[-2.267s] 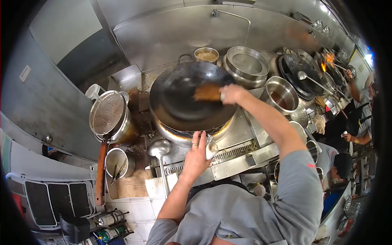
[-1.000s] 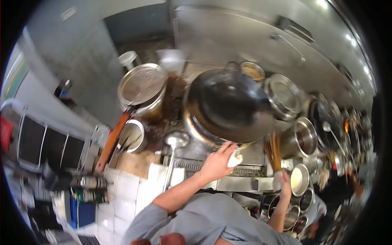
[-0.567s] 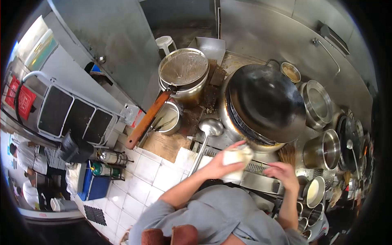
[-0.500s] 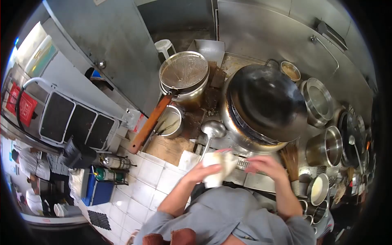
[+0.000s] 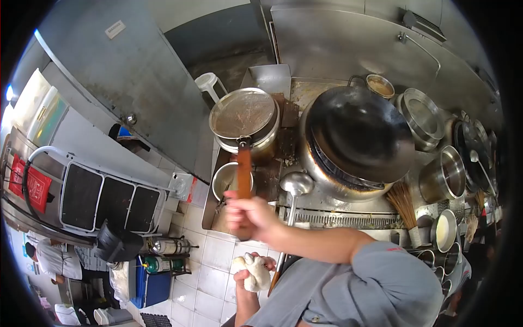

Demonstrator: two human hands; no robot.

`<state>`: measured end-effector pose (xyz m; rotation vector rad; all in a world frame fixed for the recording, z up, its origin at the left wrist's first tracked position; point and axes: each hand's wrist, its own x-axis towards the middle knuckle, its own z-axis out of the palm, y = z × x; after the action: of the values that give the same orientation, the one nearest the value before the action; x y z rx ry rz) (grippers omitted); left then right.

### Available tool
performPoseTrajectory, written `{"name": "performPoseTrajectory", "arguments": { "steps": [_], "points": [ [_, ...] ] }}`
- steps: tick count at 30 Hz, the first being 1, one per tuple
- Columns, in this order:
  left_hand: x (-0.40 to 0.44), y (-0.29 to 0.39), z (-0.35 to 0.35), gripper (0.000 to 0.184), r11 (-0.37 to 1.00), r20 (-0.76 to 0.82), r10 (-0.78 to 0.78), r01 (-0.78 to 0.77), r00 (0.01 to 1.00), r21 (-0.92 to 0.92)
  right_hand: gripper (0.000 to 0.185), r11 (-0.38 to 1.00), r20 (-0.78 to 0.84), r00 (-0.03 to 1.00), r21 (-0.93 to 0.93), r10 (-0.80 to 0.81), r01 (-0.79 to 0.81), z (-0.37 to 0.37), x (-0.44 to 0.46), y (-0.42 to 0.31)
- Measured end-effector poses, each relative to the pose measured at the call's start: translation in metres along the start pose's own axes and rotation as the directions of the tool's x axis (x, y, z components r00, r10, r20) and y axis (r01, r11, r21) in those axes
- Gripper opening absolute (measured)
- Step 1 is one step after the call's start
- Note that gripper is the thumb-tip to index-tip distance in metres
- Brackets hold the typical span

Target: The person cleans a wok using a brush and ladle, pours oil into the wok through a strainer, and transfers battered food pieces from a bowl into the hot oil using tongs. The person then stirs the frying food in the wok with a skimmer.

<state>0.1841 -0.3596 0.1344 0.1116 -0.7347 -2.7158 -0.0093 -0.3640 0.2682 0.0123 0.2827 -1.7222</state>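
My right hand (image 5: pixel 251 217) reaches across to the left and is wrapped round the wooden handle (image 5: pixel 243 173) of the round mesh strainer (image 5: pixel 243 113). The strainer rests on top of a metal pot (image 5: pixel 262 148). Below it, my left hand (image 5: pixel 248 275) holds a bunched whitish cloth (image 5: pixel 256 271) near my body. A metal ladle (image 5: pixel 297 184) lies on the stove front between my right forearm and the large black wok (image 5: pixel 359 133). The wok sits tilted on its burner ring, with no hand on it.
A small pot (image 5: pixel 224 180) with utensils is beside the strainer handle. The bamboo brush (image 5: pixel 402 204) stands at the stove's front right, near a tall pot (image 5: pixel 442 174) and a bowl of pale liquid (image 5: pixel 444 231). Co-workers (image 5: pixel 54 259) are at the far left.
My right hand has let go of the bamboo brush and crossed left to the strainer handle, which has swung rightward. My left hand has left the wok's rim and moved down-left with the cloth.
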Motion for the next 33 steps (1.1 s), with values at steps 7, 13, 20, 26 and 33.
{"name": "performPoseTrajectory", "arguments": {
  "steps": [7, 13, 20, 26, 33],
  "points": [
    [0.055, 0.039, -0.01, 0.077, 0.946, -0.04, -0.291, 0.294, 0.956, 0.139, 0.051, 0.972, 0.175, 0.984, -0.226, -0.021, 0.06, 0.011, -0.094, -0.108],
    [0.08, 0.037, 0.0, 0.064, 0.941, -0.328, -0.119, 0.212, 0.937, 0.263, 0.054, 0.798, 0.081, 0.924, -0.48, -0.373, 0.365, -0.017, -0.113, -0.2],
    [0.041, -0.01, -0.007, 0.052, 0.998, -0.464, -0.061, 0.059, 0.884, -0.02, 0.036, 0.075, -0.152, 0.734, -0.988, -0.662, -0.137, -0.014, -0.15, -0.373],
    [0.047, -0.027, -0.011, 0.049, 0.957, -0.565, 0.027, 0.143, 0.825, 0.254, 0.041, -0.629, -0.043, 0.653, -0.228, -0.756, -0.743, -0.059, -0.042, -0.46],
    [0.066, 0.004, -0.002, 0.051, 0.901, -0.434, 0.045, 0.151, 0.9, 0.407, 0.037, -0.462, -0.252, 0.64, -0.511, -0.726, -0.725, -0.031, -0.084, -0.469]
  ]
}}
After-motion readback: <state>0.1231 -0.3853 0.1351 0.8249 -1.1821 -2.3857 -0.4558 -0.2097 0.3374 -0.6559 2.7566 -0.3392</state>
